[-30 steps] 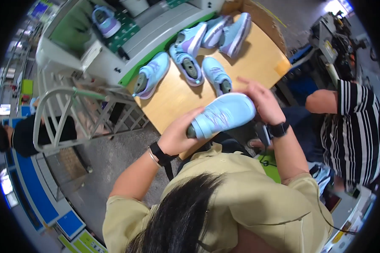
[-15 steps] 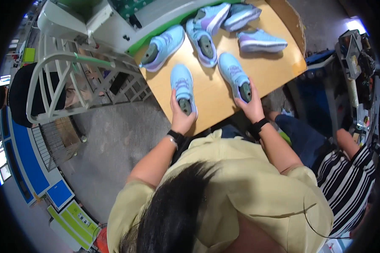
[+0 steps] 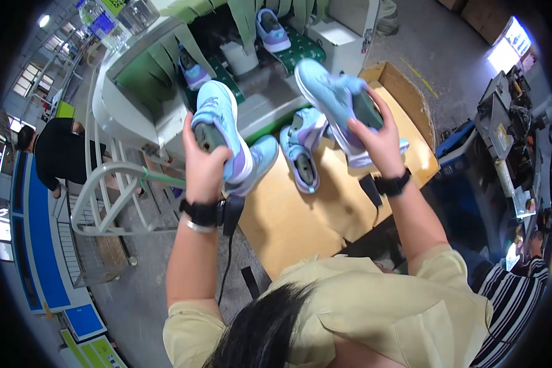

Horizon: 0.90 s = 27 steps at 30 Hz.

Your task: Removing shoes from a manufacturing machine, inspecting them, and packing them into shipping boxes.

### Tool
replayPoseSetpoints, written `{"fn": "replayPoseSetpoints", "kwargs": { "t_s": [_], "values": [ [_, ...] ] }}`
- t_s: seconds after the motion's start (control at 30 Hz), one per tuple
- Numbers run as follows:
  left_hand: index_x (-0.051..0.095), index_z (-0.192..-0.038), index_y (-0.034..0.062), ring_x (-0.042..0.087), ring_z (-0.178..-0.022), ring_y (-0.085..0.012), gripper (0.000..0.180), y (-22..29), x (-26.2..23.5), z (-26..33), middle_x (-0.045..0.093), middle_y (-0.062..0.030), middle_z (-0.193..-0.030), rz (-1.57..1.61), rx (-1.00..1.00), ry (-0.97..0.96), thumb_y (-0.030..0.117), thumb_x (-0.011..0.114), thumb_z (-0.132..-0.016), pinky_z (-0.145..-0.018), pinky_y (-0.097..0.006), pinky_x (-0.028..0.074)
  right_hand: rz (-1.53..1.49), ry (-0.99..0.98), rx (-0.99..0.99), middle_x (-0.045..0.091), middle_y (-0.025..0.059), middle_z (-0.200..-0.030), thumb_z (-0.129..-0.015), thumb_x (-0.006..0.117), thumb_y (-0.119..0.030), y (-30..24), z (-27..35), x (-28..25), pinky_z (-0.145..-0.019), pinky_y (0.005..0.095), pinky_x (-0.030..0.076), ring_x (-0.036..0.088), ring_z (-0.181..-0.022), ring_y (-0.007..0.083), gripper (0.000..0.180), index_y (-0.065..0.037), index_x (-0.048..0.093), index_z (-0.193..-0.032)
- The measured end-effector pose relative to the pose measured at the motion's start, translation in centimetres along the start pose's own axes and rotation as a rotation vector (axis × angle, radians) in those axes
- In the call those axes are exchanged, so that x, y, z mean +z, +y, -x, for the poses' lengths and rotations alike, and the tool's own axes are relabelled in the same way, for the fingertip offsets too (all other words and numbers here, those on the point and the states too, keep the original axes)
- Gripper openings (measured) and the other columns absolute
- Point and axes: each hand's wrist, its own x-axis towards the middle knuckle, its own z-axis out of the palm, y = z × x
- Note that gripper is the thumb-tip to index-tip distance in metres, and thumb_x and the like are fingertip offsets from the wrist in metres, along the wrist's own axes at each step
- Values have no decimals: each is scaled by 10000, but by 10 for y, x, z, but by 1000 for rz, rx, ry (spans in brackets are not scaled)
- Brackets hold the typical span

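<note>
From my remote seat I saw, at the far left, the left hand (image 3: pixel 203 172) with its fingers wrapped round the heel of the left shoe (image 3: pixel 217 110), the dark insert (image 3: pixel 208 136) showing in its opening. Half a second before, that shoe had rested near the close edge of the desk (image 3: pixel 288 230); now it was raised, toe toward the machine (image 3: pixel 178 116). It overlapped another blue shoe (image 3: pixel 264 156) on the desk's far left side, and I couldn't tell whether they touched. The view had shifted too, so more of the machine's mouth showed, with a rear-left shoe (image 3: pixel 193 72) and a rear-middle shoe (image 3: pixel 272 32) inside. Mid-desk, a lone shoe (image 3: pixel 302 164) lay heel toward me, a lilac-sided shoe (image 3: pixel 313 119) just beyond it. Further right, the right hand (image 3: pixel 383 144) grasped the right shoe (image 3: pixel 325 89), thumb on the near side and fingers across the far side of its opening; that shoe had also come up from the desk and was tilted, toe up and leftward. Behind it, another shoe on the desk was mostly hidden. As I judged it, the change meant both hands were now carrying, one shoe each, and neither was free for anything else.
</note>
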Motion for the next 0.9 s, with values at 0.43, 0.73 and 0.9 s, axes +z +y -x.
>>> {"fn": "replayPoseSetpoints", "kwargs": {
  "t_s": [0.43,0.73,0.9],
  "values": [
    [217,-1494,-5,326,-1363,-376,885,-48,17,-100,292,-236,-1464,-427,205,217,-21,595,-694,-1141,-375,256,421,7,-161,598,207,-1221,-756,735,-217,68,-125,84,-944,392,473,594,-1099,363,733,-135,452,-1427],
    [-16,-1531,10,199,-1435,-376,1076,-60,5,-114,143,-263,-1540,-344,185,38,66,688,-719,-1164,-367,203,552,16,-170,580,225,-1251,-775,728,-252,59,-135,91,-941,407,481,583,-1119,378,724,-134,432,-1425],
    [20,-1532,-1,224,-1413,-389,1076,-76,3,-138,172,-272,-1530,-372,102,65,147,736,-742,-1162,-385,202,508,-54,-235,544,223,-1312,-779,733,-294,78,-150,91,-1001,416,438,536,-1204,370,751,-121,405,-1432]
  ]
}}
